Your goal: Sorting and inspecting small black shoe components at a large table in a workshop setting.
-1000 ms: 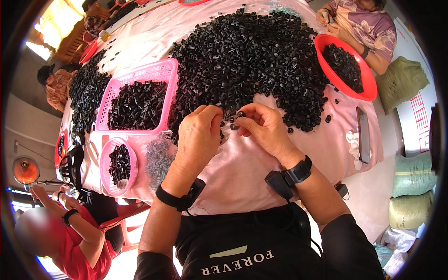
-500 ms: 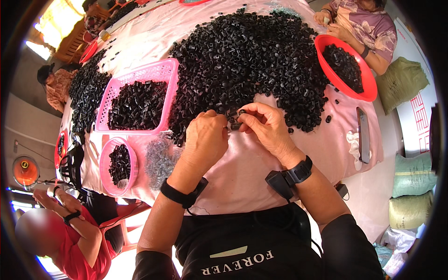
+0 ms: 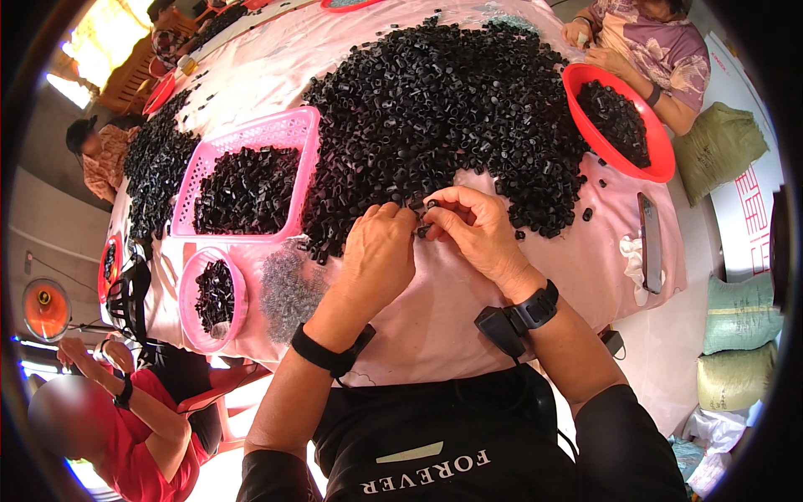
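My left hand (image 3: 381,251) and my right hand (image 3: 473,233) meet at the near edge of a large heap of small black plastic parts (image 3: 443,109). Thumb and index finger of my right hand pinch a small black plastic part (image 3: 432,204), with another dark piece under those fingers. The left hand's fingers are curled together close beside it; what they grip, if anything, is hidden. Left of my left hand lies a pile of small clear pieces (image 3: 288,280). A pink basket (image 3: 308,159) of black parts stands beyond it, and a round pink bowl (image 3: 240,293) of black parts is nearer.
A red bowl (image 3: 661,159) of black parts stands at right, above a phone (image 3: 650,243) lying by crumpled tissue (image 3: 631,255). Pink cloth (image 3: 452,326) covers the table. Co-workers sit around it, one in red (image 3: 159,418) at lower left. Sacks (image 3: 740,314) stand at far right.
My left hand has shifted slightly right, closer to my right fingertips. The dark piece between the hands has moved. The co-worker in red at lower left has parted their hands.
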Tool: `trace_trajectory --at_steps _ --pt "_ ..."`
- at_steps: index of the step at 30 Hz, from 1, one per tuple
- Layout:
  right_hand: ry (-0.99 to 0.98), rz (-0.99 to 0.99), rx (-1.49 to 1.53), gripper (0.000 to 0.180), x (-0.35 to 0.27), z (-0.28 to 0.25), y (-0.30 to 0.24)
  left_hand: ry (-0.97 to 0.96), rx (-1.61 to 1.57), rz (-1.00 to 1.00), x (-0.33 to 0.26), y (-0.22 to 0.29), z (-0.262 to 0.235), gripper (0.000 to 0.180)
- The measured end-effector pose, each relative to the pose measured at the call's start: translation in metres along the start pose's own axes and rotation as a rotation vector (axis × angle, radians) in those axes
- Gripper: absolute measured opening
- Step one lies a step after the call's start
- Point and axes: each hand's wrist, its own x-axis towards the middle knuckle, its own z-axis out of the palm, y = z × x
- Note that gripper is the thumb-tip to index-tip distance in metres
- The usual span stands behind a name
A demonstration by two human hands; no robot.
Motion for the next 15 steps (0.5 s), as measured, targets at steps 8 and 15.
trace_trajectory --at_steps 8,15 --pt "-0.069 0.101 0.071 0.014 -0.002 0.0 -0.002 0.173 -0.396 -0.195 0.008 0.009 -0.016 0.017" --pt "-0.167 0.121 0.131 0.015 -0.002 0.0 0.0 0.193 -0.439 -0.236 0.009 0.017 -0.01 0.015"
